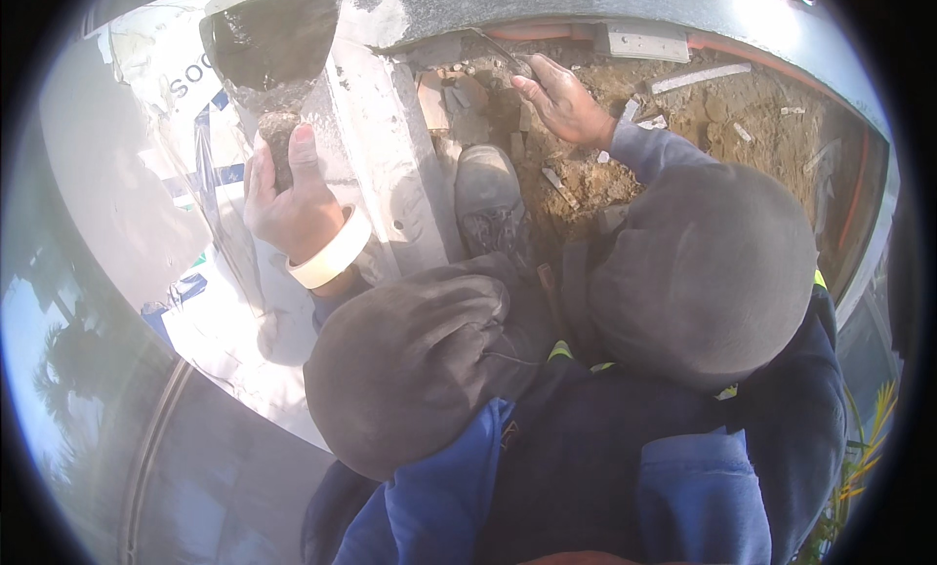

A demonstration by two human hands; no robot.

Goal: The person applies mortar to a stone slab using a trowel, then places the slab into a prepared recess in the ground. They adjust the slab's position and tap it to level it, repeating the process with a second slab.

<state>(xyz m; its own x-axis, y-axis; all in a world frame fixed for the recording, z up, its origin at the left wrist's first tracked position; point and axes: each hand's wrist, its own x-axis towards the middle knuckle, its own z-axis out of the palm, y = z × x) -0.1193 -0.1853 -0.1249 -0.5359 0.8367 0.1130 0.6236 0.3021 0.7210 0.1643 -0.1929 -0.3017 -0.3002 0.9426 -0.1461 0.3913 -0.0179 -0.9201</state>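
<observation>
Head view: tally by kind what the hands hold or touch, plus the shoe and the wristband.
Trowel, gripped in the left hand: 1
Rubble piece, under the right hand: 1
Grey shoe: 1
Cream wristband: 1
Total: 4

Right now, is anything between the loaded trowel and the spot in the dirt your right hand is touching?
Yes: the pale concrete curb runs between the trowel in the left hand and the right hand.
</observation>
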